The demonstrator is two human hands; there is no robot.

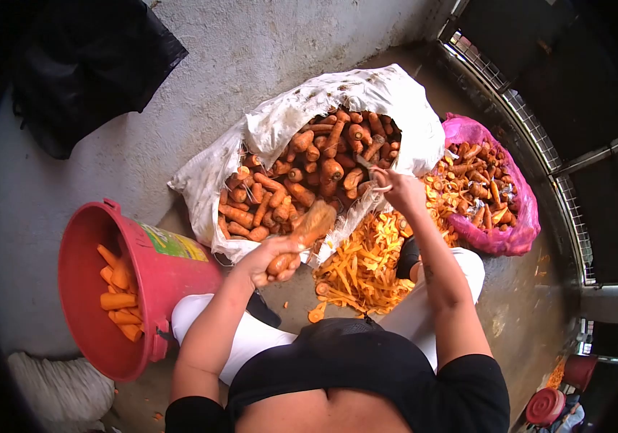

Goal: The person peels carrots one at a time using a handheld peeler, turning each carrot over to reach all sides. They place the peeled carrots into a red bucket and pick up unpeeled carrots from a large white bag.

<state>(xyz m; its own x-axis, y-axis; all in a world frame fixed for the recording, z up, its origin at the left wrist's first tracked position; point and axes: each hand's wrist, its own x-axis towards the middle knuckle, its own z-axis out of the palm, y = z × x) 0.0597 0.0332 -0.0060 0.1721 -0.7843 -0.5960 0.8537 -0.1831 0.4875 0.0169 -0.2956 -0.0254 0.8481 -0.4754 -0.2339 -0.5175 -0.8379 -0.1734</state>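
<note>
My left hand (271,261) is closed around a carrot (314,225), whose upper end is smeared by motion. It is in front of a white woven sack (414,108) lying open with many unpeeled carrots (331,169) inside. My right hand (404,191) grips a small bladed tool (380,177) with a pale, looped handle, its grey blade pointing toward the carrots in the sack. Below that hand, a heap of orange peelings (363,270) and cut carrot ends covers the floor between my legs.
At left a red bucket (188,270) lies tipped toward me, with peeled carrots (121,289) inside. A pink sack (522,216) with carrot pieces stands at right. Black plastic (96,72) hangs on the wall. A pale sack (63,390) is at lower left, a red lidded container (544,406) at lower right.
</note>
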